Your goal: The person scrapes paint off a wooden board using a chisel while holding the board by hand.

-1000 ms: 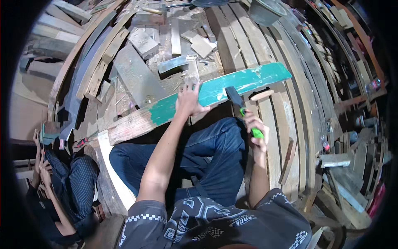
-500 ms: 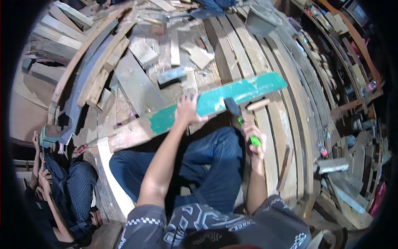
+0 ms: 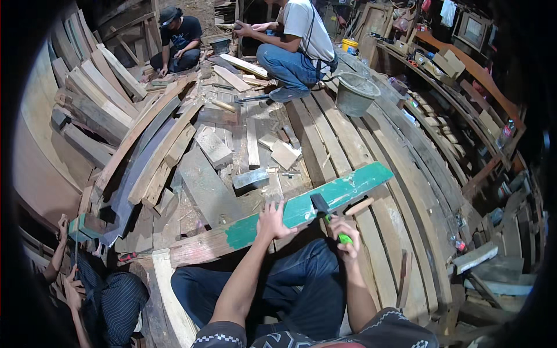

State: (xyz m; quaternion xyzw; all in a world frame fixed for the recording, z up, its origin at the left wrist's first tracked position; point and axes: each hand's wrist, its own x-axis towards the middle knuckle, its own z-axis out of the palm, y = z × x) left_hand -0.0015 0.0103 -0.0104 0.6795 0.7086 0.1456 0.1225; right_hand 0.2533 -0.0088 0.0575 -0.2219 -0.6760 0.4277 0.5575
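A long wooden board point(image 3: 301, 210), its green paint worn off at the left end, lies slantwise in front of my legs. My left hand point(image 3: 274, 221) rests open on it, fingers spread over the green paint. In my closed right hand point(image 3: 343, 233) is the green-and-black handle of a scraper point(image 3: 319, 204). The scraper's dark, flat blade touches or hovers just over the board, near a patch of chipped paint; I cannot tell which. Right of the blade lies a short piece of light wood point(image 3: 359, 206), close to the board's near edge.
Beyond the board are a grey block point(image 3: 250, 180) and wood offcuts point(image 3: 285, 155). A grey bucket point(image 3: 355, 95) stands on planks at the back. One person point(image 3: 299, 43) squats ahead, another point(image 3: 178, 43) sits far left. At lower left, a person's hands point(image 3: 73, 290) hold a saw-like tool.
My view has tilted up, bringing the two people at the back into sight and shifting the board lower in the picture. My hands keep nearly the same places on the board and scraper.
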